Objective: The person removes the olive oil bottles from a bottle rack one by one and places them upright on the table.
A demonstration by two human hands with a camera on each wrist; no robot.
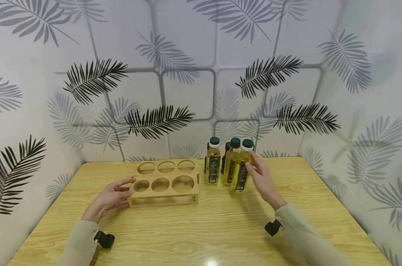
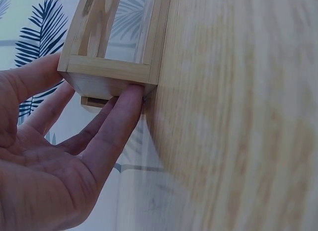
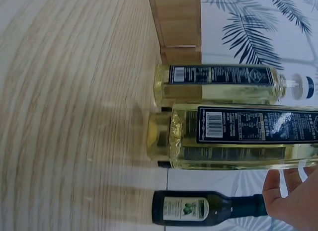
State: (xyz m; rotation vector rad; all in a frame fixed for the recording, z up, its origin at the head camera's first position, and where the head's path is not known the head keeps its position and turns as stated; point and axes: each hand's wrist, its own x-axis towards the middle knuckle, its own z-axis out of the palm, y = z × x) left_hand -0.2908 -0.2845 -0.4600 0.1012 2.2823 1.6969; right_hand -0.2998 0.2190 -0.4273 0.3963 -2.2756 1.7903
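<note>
In the head view a two-tier wooden rack (image 1: 164,193) with round holes stands left of centre. My left hand (image 1: 109,197) is at its left end; in the left wrist view, fairly straight fingers (image 2: 117,121) touch the wooden end panel (image 2: 107,69). My right hand (image 1: 262,179) holds a clear bottle of yellow oil (image 1: 242,171) with a dark green cap, thumb and fingers at its upper part. In the right wrist view this oil bottle (image 3: 228,159) looks slightly raised off the table; my right hand (image 3: 298,201) shows only partly.
Two more oil bottles, one nearer the rack (image 1: 213,166) and one beside the held bottle (image 1: 232,162), stand by the back wall. Behind them are dark bottles; one dark green bottle (image 3: 186,208) has a pale label. The leaf-patterned wall (image 1: 187,92) borders the wooden table (image 1: 187,232).
</note>
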